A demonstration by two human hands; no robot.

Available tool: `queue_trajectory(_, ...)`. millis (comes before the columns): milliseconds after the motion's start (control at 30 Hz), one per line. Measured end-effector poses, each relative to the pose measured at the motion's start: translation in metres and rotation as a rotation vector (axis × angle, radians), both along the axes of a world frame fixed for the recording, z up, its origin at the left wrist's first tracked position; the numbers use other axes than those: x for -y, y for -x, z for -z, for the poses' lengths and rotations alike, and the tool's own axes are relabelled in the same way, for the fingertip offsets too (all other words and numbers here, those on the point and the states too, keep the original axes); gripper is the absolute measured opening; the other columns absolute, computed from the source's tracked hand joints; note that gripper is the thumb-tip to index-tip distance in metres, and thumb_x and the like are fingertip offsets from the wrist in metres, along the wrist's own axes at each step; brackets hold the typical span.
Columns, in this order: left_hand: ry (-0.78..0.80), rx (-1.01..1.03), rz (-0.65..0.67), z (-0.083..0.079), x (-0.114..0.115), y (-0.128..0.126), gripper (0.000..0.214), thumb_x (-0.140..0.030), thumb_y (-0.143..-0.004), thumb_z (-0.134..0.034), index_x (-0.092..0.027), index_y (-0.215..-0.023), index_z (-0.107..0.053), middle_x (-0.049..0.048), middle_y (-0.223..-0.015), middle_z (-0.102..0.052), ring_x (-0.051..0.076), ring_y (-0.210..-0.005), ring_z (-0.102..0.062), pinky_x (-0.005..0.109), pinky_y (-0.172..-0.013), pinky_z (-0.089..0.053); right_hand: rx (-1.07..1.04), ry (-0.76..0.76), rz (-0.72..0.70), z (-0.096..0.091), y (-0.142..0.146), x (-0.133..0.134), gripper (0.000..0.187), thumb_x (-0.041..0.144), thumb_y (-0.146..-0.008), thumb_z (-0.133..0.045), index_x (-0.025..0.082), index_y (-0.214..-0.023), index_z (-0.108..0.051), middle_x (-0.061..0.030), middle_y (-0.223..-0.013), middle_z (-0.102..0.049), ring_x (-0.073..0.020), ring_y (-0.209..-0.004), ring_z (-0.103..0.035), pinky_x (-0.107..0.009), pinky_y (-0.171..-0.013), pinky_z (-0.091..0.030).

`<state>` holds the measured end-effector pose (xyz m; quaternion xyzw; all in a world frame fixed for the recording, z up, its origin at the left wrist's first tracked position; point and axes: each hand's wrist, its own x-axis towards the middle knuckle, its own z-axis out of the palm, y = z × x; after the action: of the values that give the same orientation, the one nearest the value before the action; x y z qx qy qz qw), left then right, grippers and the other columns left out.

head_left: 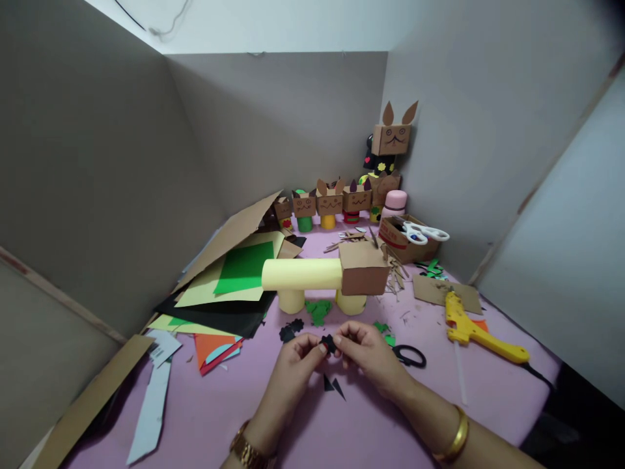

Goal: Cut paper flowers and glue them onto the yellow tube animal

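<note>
My left hand [300,359] and my right hand [364,352] pinch a small black paper flower [329,344] between them, low over the pink tabletop. Small black paper scraps [334,385] lie just below my fingers. Beyond my left hand is a small pile of black paper cutouts [291,329], with green paper cutouts [318,312] beside it. Standing behind these is a pale yellow paper-tube body [301,274] on short tube legs, with a brown cardboard box head [364,268] at its right end. Black-handled scissors [410,355] lie partly hidden by my right hand.
A yellow glue gun [481,333] rests on the right near a cardboard piece [430,292]. White-handled scissors [424,232] sit on a cardboard box [409,242]. Coloured paper sheets [244,268] are stacked at left. Several box-headed animal figures [329,203] stand along the back.
</note>
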<state>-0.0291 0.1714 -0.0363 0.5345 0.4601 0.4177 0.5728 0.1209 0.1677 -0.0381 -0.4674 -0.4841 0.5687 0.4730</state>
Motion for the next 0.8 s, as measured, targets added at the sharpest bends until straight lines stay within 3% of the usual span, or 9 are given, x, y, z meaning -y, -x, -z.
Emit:
queue_trajectory(200, 0.014, 0.016, -0.013, 0.0009, 0.0005, 0.0001, 0.020, -0.029, -0.072, -0.065, -0.015, -0.061, -0.058, -0.0022, -0.057, -0.053, 0.011, -0.056, -0.045, 0.022, -0.055, -0.034, 0.005, -0.011, -0.030, 0.0016, -0.0011, -0.0008, 0.029, 0.043, -0.067, -0.068, 0.017, -0.066, -0.054, 0.0032, -0.056, -0.058, -0.0070, -0.043, -0.047, -0.019, -0.042, -0.035)
queue_trajectory(367, 0.052, -0.019, 0.167, 0.0081, 0.0022, 0.0009, 0.020, -0.027, -0.074, -0.060, -0.014, -0.059, -0.057, -0.0005, -0.057, -0.055, 0.011, -0.055, -0.046, 0.024, -0.055, -0.034, 0.017, 0.007, -0.030, 0.0007, -0.0017, -0.0016, 0.024, 0.036, -0.068, -0.065, 0.017, -0.062, -0.052, 0.0049, -0.048, -0.055, -0.0067, -0.040, -0.046, -0.018, -0.041, -0.032)
queue_trajectory(533, 0.109, -0.049, 0.294, 0.0064, 0.0048, 0.0009, 0.016, -0.025, -0.072, -0.059, -0.011, -0.065, -0.063, 0.0033, -0.064, -0.062, 0.012, -0.059, -0.049, 0.025, -0.060, -0.036, 0.000, 0.056, -0.091, 0.0035, -0.0018, -0.0012, 0.030, 0.041, -0.067, -0.068, 0.017, -0.062, -0.051, 0.0057, -0.045, -0.052, -0.0072, -0.039, -0.046, -0.019, -0.040, -0.031)
queue_trajectory(800, 0.093, 0.000, 0.240, 0.0013, 0.0053, -0.0011, 0.021, -0.033, -0.071, -0.063, -0.013, -0.065, -0.060, 0.0019, -0.060, -0.060, 0.011, -0.055, -0.047, 0.024, -0.056, -0.035, 0.001, 0.030, -0.104, 0.0083, -0.0077, -0.0024, 0.040, 0.052, -0.066, -0.070, 0.017, -0.064, -0.053, 0.0065, -0.047, -0.050, -0.0049, -0.039, -0.037, -0.019, -0.039, -0.025)
